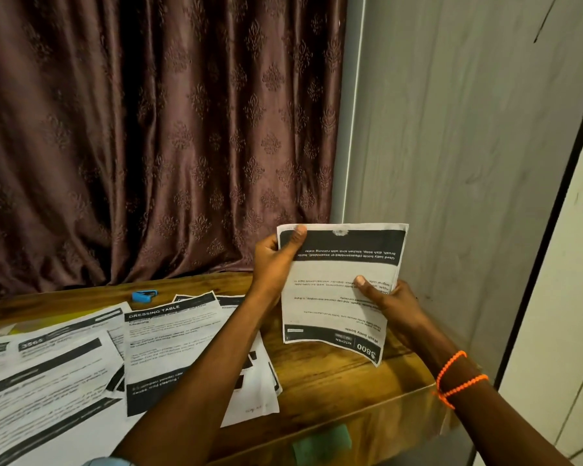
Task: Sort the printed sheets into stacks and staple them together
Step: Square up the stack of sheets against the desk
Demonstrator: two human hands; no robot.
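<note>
The sorting step looks to be in hand: most of the printed sheets (pixel 169 348) lie fanned and overlapping across the left part of the wooden worktop (pixel 320 375), not yet squared into separate stacks, while 1 small set, the held sheets (pixel 342 297), is lifted above the worktop's right end, close to the grey wall panel (pixel 451 163). Its print faces the camera upside down, with a kitchen heading at the lower edge (the number beside it reads something like 800). Whether this is 1 sheet or several pressed together I cannot tell, though a second edge seems to peek out along the right side. The next move, as I judge it, calls for reading the heading, matching it to its fellows on the worktop, squaring the edges, then reaching for the blue stapler (pixel 144 295), which sits well apart at the far edge near the brown curtain (pixel 148 129). Both forearms reach forward from the bottom of the view. The left hand (pixel 272 264) holds the upper left corner, thumb on the dark band and fingers curled behind. The right hand (pixel 389 306), with 2 loops of orange beads (pixel 460 381) at the wrist, pinches the right edge lower down, thumb flat on the text.
</note>
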